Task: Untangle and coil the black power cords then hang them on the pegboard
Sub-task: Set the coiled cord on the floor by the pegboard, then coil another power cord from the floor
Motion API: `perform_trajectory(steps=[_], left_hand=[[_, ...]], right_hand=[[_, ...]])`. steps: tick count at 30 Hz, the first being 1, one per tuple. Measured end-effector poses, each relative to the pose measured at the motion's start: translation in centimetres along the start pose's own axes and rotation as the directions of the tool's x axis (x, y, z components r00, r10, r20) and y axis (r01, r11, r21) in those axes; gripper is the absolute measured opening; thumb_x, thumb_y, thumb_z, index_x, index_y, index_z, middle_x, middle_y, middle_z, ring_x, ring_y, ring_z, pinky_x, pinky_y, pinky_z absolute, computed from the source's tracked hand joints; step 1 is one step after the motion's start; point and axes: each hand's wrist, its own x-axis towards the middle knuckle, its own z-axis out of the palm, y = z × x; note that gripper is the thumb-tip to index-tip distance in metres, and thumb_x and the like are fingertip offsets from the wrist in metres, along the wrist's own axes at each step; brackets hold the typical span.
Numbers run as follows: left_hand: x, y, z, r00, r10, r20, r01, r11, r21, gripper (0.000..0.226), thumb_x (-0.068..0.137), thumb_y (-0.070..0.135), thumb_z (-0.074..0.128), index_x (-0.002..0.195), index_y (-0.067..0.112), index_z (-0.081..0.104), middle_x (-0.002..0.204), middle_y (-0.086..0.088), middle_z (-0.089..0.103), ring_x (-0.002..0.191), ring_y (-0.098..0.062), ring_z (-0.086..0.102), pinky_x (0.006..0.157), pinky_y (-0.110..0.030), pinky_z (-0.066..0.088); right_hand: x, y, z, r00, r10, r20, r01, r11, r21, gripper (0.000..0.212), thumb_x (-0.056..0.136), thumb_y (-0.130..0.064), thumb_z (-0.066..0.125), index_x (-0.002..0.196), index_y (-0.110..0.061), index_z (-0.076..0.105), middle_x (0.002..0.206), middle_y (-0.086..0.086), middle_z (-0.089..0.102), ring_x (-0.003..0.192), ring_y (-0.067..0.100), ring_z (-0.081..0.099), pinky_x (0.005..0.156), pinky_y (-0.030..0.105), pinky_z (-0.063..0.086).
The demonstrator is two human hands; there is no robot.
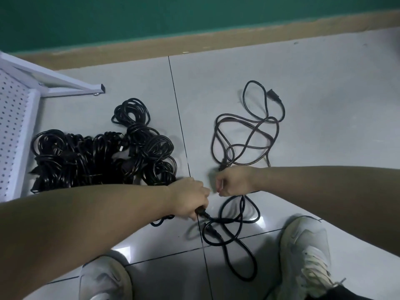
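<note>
Both hands work one loose black power cord on the floor

The left hand (190, 198) clenches the cord's plug end (200, 212); the right hand (232, 180) is curled, seemingly pinching a strand. The held cord (233, 221) loops just below the grip, limp, light and springy, best taken near the plug. Another loose cord (249, 135) lies beyond; the tangled pile (104, 152) left, beside the pegboard (13, 126).

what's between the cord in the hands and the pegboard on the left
The heap of black cords lies on the floor between the held cord and the white pegboard, close against its frame. The left hand grips the cord's plug end; the right hand is curled above its loops. Carried above the heap, nothing visible blocks it.
</note>
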Motion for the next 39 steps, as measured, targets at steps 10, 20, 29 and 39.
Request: perform_trajectory(steps=[10, 20, 29, 39], left_hand=[[-4.2, -1.9, -4.3, 0.918, -0.254, -0.305, 0.173, 0.948, -0.269, 0.014, 0.103, 0.032, 0.053, 0.108, 0.019, 0.053, 0.096, -0.003, 0.066, 0.093, -0.027, 0.059, 0.082, -0.043, 0.047], [-14.7, -1.2, -12.5, 0.807, -0.387, -0.446, 0.337, 0.922, -0.190, 0.024, 0.104, 0.041, 0.047, 0.119, 0.022, 0.046, 0.099, -0.003, 0.070, 0.094, -0.032, 0.061, 0.079, -0.036, 0.040], [-22.3, 2.3, -17.0, 0.775, -0.487, -0.403, 0.387, 0.869, -0.307, 0.038, 0.110, 0.035, 0.036, 0.147, 0.039, 0.038, 0.107, 0.011, 0.063, 0.099, -0.021, 0.057, 0.093, -0.035, 0.042], [-27.2, 5.2, -18.9, 0.788, -0.522, -0.328, 0.321, 0.801, -0.505, 0.017, 0.111, 0.031, 0.031, 0.125, 0.029, 0.040, 0.094, 0.000, 0.064, 0.087, -0.020, 0.061, 0.080, -0.033, 0.045]], right_hand=[[-3.0, 0.2, -0.5, 0.999, -0.026, -0.024, 0.026, 0.999, 0.020, 0.015, 0.097, -0.030, 0.058, 0.111, -0.025, 0.063, 0.097, -0.007, 0.061, 0.090, 0.015, 0.055, 0.067, 0.018, 0.039], [-12.8, -4.4, -8.2, 0.926, -0.153, -0.347, 0.177, 0.983, 0.039, 0.018, 0.101, -0.057, 0.042, 0.102, -0.043, 0.053, 0.077, -0.008, 0.066, 0.073, 0.003, 0.060, 0.075, 0.024, 0.044], [-21.4, -8.6, -12.8, 0.752, -0.333, -0.569, 0.219, 0.940, -0.261, 0.005, 0.101, -0.031, 0.057, 0.103, -0.035, 0.059, 0.094, -0.021, 0.072, 0.076, -0.002, 0.058, 0.076, 0.023, 0.046], [-28.0, -8.8, -13.0, 0.576, -0.689, -0.441, 0.146, 0.617, -0.773, 0.011, 0.089, -0.027, 0.058, 0.097, -0.027, 0.066, 0.090, -0.012, 0.066, 0.087, 0.017, 0.056, 0.088, 0.036, 0.047]])
